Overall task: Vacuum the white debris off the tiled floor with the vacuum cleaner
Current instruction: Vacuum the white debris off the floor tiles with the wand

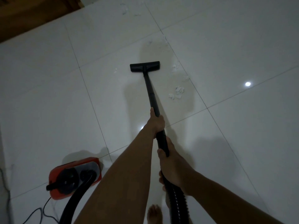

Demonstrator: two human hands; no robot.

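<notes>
A black vacuum wand (pixel 150 89) runs from my hands down to a flat black floor head (pixel 144 68) resting on the white tiled floor (pixel 56 94). My left hand (pixel 156 122) is shut around the wand partway up. My right hand (pixel 171 165) grips the wand's lower handle where the ribbed black hose (pixel 178 202) joins. White debris (pixel 177 92) lies in clumps just right of the wand, with smaller bits (pixel 175 67) beside the head and more scraps (pixel 125 9) far ahead.
The red and grey vacuum body (pixel 76 177) sits on the floor at lower left, its black cord (pixel 43 212) trailing toward the bottom edge. A brown wooden surface (pixel 32 15) fills the top left corner. My bare foot (pixel 154 214) stands at the bottom centre.
</notes>
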